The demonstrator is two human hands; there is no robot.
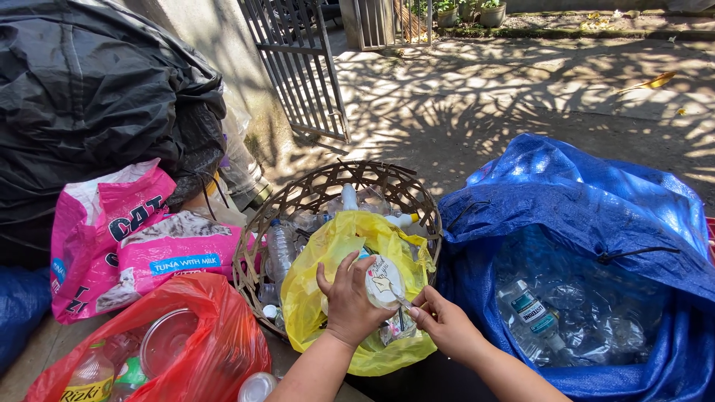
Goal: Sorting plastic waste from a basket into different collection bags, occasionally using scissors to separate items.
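The person's left hand (348,296) wraps its fingers around a small clear plastic cup (383,283) with a white printed lid film, holding it tilted so the lid faces the camera. The right hand (445,321) pinches the edge of that film between thumb and forefinger at the cup's lower right rim, where a thin strip of it is lifted. Both hands are therefore closed on the same cup, which sits in the air just above a yellow plastic bag (320,290).

The yellow bag lies open inside a round woven basket (257,246), which also holds several clear plastic bottles (279,249). To the right, touching the basket, a large blue sack (596,216) stands open with many crushed clear bottles inside. To the left, a pink printed pet food bag (141,238) leans against a big black plastic sack (89,89). In front of it, a red plastic bag (223,335) holds a clear container and 1 bottle with a yellow label. A dark metal gate (298,59) stands behind the basket, on sun-dappled ground.
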